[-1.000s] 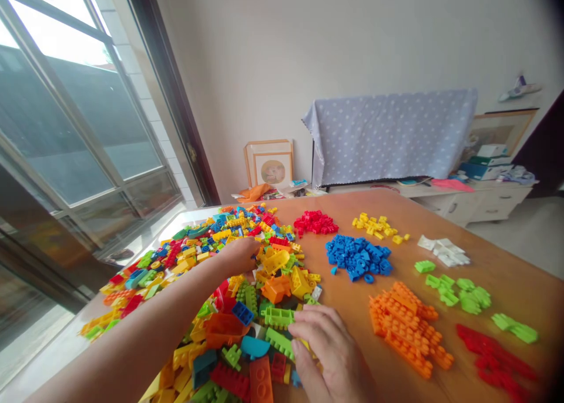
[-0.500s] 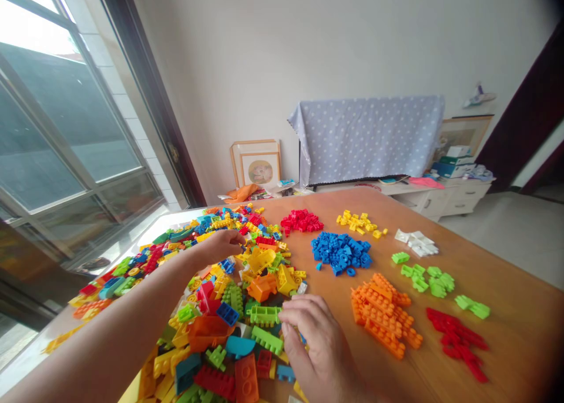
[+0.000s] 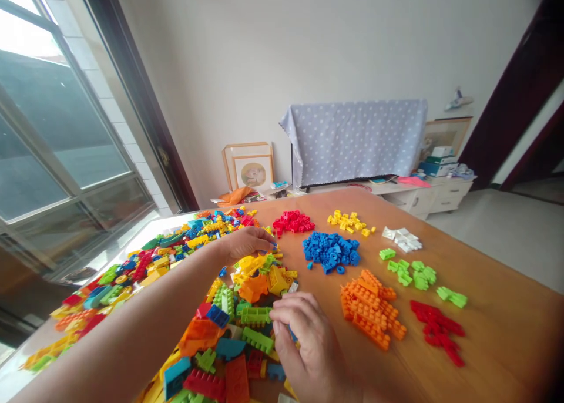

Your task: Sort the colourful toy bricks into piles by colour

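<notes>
Across the mixed heap of bricks (image 3: 154, 265) reaches my left hand (image 3: 253, 242), fingers curled down at the heap's right edge near the red pile (image 3: 293, 222). A small blue bit shows by its fingertips; the grip itself is hidden. My right hand (image 3: 304, 332) rests at the heap's near right side, fingers bent and slightly apart, with nothing visible in them. Beside its fingertips lies a light green brick (image 3: 256, 316). Right of the hands are a blue pile (image 3: 330, 251) and a stack of orange bricks (image 3: 372, 309).
Farther right on the wooden table (image 3: 489, 332) lie yellow bricks (image 3: 350, 222), white bricks (image 3: 402, 238), light green bricks (image 3: 423, 275) and long red pieces (image 3: 436, 329). Behind the table stand a cloth-covered screen (image 3: 356, 141) and a picture frame (image 3: 253, 171); a window is at left.
My left hand has moved right across the heap, toward the red pile. The view has shifted slightly, while my right hand stays beside the light green brick.
</notes>
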A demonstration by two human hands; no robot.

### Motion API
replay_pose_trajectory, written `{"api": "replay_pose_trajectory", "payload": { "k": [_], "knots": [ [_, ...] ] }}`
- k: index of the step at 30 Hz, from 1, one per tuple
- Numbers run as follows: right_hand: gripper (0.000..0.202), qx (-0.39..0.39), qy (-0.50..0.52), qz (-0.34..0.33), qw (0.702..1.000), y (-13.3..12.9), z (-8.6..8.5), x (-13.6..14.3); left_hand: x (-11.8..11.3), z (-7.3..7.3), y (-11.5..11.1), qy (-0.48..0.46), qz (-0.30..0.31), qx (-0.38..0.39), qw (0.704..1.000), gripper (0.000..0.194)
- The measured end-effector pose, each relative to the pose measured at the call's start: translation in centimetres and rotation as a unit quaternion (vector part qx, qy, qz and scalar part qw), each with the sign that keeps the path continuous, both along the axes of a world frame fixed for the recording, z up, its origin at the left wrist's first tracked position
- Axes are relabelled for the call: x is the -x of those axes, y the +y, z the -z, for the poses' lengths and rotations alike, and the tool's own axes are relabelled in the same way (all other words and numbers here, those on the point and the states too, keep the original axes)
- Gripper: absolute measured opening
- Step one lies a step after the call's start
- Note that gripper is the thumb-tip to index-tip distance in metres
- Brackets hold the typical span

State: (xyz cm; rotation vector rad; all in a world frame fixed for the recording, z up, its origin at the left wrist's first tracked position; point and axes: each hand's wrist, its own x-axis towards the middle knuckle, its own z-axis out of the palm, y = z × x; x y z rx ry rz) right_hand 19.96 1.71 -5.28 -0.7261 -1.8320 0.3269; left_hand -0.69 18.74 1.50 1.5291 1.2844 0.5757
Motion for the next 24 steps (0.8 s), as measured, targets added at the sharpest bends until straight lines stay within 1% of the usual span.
{"api": "replay_pose_trajectory", "payload": {
  "k": [2,6,9,11,13,15,18,24],
  "knots": [
    [0.030,-0.004,0.010,-0.001,1.000,-0.1,-0.3,-0.1,-2.7,0.6,0.7,0.011,0.013,0.001,1.000,0.036],
    [0.028,-0.022,0.028,0.004,0.999,-0.1,-0.8,-0.2,-7.8,1.9,2.0,0.034,0.033,0.003,0.999,0.025],
    [0.027,-0.032,0.039,0.018,0.999,0.0,-1.2,-0.1,-10.7,2.6,2.8,0.039,0.035,-0.008,0.999,0.021],
    [0.026,-0.034,0.041,0.018,0.998,0.1,-1.4,-0.1,-12.0,3.0,3.2,0.039,0.029,-0.013,0.999,0.021],
    [0.025,-0.035,0.042,0.014,0.998,0.1,-1.6,-0.1,-12.7,3.2,3.5,0.037,0.023,-0.018,0.999,0.025],
    [0.025,-0.037,0.042,0.013,0.998,0.0,-1.7,-0.1,-13.0,3.3,3.7,0.035,0.017,-0.023,0.999,0.027],
    [0.025,-0.034,0.041,0.016,0.998,-0.1,-1.8,-0.1,-12.8,3.5,4.0,0.050,0.006,-0.040,0.998,0.024],
    [0.026,-0.040,0.046,0.013,0.998,-0.2,-1.9,-0.1,-12.1,4.3,4.6,0.095,-0.027,-0.076,0.992,0.028]
  ]
}}
